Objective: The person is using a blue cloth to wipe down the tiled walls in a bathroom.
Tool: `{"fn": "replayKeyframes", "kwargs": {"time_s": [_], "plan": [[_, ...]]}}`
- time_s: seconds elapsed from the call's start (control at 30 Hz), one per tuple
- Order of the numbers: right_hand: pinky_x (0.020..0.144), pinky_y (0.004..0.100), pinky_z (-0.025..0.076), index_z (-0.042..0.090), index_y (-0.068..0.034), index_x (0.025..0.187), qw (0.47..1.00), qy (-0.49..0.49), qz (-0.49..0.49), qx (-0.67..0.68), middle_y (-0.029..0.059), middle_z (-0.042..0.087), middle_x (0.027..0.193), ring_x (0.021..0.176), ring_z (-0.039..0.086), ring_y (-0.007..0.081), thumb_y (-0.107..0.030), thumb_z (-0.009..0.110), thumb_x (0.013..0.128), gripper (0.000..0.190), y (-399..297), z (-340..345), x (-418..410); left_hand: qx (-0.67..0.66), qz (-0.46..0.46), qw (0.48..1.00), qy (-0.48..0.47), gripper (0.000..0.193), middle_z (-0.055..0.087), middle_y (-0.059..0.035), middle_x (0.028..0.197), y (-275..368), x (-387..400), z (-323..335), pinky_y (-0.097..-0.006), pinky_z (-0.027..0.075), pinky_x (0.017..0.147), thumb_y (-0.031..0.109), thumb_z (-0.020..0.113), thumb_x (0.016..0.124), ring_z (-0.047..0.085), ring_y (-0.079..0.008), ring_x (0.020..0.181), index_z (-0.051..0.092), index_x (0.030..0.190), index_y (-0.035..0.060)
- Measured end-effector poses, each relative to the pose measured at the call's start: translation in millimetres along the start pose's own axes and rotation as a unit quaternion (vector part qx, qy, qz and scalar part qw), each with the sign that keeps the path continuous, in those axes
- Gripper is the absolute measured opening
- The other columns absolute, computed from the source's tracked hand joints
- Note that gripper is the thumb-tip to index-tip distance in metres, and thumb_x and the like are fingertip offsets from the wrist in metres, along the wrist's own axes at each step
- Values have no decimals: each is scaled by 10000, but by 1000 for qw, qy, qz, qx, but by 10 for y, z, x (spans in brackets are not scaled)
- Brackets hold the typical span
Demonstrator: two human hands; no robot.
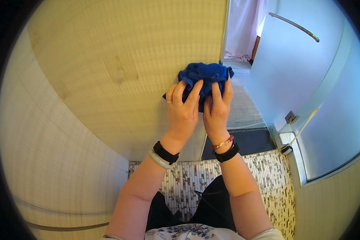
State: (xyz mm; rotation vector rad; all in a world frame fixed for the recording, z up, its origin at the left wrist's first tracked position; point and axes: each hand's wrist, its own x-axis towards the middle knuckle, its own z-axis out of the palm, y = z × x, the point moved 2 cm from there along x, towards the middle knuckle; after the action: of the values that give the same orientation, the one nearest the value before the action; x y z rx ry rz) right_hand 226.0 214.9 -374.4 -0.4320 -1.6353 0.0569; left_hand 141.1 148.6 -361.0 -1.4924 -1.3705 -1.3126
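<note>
A crumpled blue cloth (205, 72) lies bunched against the beige tiled wall (108, 75), at its right-hand edge beside the doorway. My left hand (184, 106) presses on the cloth's left part with fingers spread over it; a ring and a black wristband are on that side. On the right part of the cloth, my right hand (218, 109) grips it, with the fingertips near its right corner. The thumbs are close together at the lower part of the cloth. The folds hide the palms' contact with it.
To the right stands a frosted glass door (291, 60) with a metal handle (294, 26). A scrub brush (286, 149) with a pale handle leans at the glass panel's foot. Below are a dark threshold (246, 142) and mosaic tile floor (186, 177). A pale curtain (243, 30) hangs beyond the doorway.
</note>
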Motion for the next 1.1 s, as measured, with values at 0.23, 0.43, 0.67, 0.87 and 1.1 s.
{"fn": "replayKeyframes", "kwargs": {"time_s": [0.23, 0.43, 0.67, 0.87, 1.1], "plan": [[993, 426, 334, 503, 30, 1162, 995, -37, 88, 2, 279, 324, 1348, 1243, 353, 429, 134, 462, 750, 428, 72, 35, -650, -4, -10, 999, -42, 364, 458, -139, 1101, -118, -649, 87, -412, 376, 872, 37, 634, 769, 451, -326, 1005, 605, 1121, 125], [936, 435, 404, 487, 1, 1066, 987, -50, 152, -10, 278, 309, 1360, 1209, 372, 463, 137, 479, 733, 360, 194, 99, -1316, -8, -4, 996, -90, 524, 425, -87, 1086, -191, -1273, 220, -373, 444, 843, -18, 624, 687, 424, -311, 1041, 549, 1165, 183], [983, 410, 335, 395, 1, 1095, 950, -77, 304, 9, 269, 330, 1343, 1210, 373, 433, 167, 431, 701, 429, 238, 196, -1983, -18, -50, 981, -187, 424, 422, -128, 1064, -304, -1999, 325, -395, 448, 841, -15, 631, 680, 437, -341, 1041, 572, 1060, 164], [946, 401, 388, 366, -18, 1119, 928, -110, 353, -36, 218, 288, 1394, 1205, 390, 397, 165, 466, 681, 485, 364, 269, -2530, -16, -66, 960, -272, 316, 440, -111, 1099, -340, -2503, 381, -402, 470, 821, 82, 609, 727, 446, -331, 1062, 571, 1035, 144], [1015, 390, 329, 301, -15, 1257, 899, -142, 413, -25, 199, 271, 1406, 1253, 344, 351, 87, 488, 780, 523, 485, 351, -3014, -35, -113, 936, -333, 287, 468, -107, 1119, -356, -2891, 437, -392, 472, 793, 107, 588, 741, 450, -315, 1078, 577, 1027, 123]]}}
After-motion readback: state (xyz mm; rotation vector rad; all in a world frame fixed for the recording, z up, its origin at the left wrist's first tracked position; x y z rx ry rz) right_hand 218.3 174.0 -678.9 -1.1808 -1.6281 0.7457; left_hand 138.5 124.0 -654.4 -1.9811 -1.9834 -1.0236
